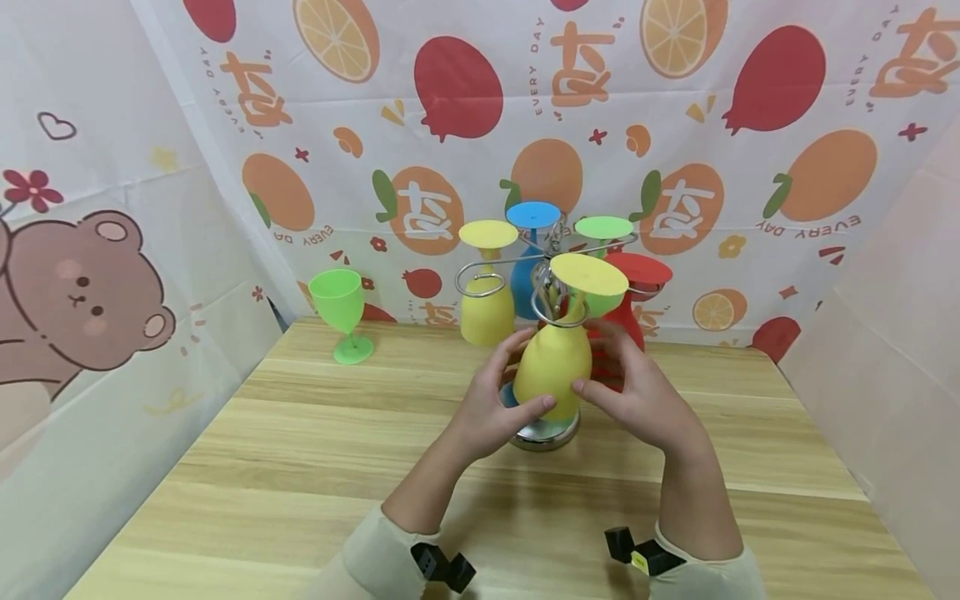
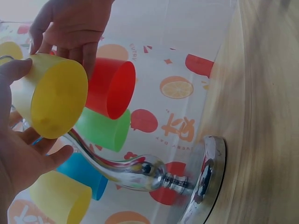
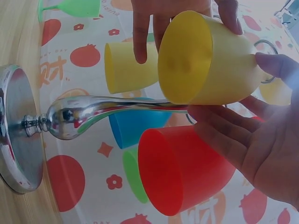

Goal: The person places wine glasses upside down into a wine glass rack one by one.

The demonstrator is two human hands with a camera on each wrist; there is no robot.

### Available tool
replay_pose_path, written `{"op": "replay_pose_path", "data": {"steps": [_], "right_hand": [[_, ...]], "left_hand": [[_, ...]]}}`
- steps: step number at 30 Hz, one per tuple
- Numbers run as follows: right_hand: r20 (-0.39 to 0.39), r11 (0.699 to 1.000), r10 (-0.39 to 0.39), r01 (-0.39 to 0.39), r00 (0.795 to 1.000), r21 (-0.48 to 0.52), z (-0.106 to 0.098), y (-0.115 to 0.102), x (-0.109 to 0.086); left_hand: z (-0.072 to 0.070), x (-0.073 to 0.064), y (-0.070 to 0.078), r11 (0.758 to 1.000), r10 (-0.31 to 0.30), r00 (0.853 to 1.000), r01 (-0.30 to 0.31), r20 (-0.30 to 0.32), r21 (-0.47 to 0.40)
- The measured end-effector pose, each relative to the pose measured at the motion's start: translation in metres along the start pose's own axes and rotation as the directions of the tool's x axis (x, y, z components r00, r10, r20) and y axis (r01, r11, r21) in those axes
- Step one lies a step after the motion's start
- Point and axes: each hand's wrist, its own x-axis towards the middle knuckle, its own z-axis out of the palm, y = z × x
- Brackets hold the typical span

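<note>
A yellow plastic goblet (image 1: 553,367) hangs upside down by its foot from a wire loop of a silver rack (image 2: 131,172). My left hand (image 1: 487,408) holds the bowl from the left, thumb on its near side; some of its fingers spread away in the left wrist view. From the right, my right hand (image 1: 648,396) cups the same bowl between thumb and fingers. Beside and behind it hang a red goblet (image 3: 187,165), a blue goblet (image 1: 533,215), a green goblet (image 1: 604,227) and another yellow goblet (image 1: 487,312), all inverted.
A light green goblet (image 1: 337,300) stands upright at the back left of the wooden table (image 1: 300,467). The rack's round chrome base (image 1: 543,439) rests on the tabletop below the hands. A fruit-print cloth (image 1: 480,167) hangs close behind the table.
</note>
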Motion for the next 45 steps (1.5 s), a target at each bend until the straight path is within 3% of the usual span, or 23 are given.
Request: {"op": "replay_pose_path", "data": {"steps": [20,45], "right_hand": [[0.012,0.994,0.018,-0.017,1.0,-0.104,-0.0013,0.0002,-0.0027],[0.035,0.992,0.052,-0.047,0.998,-0.12,-0.0006,-0.0011,-0.0056]], "left_hand": [[-0.0006,0.0002,-0.0016,0.999,-0.037,0.998,0.036,0.059,0.01],[-0.0075,-0.0002,-0.0034,0.999,-0.016,0.985,0.01,0.17,0.04]]}}
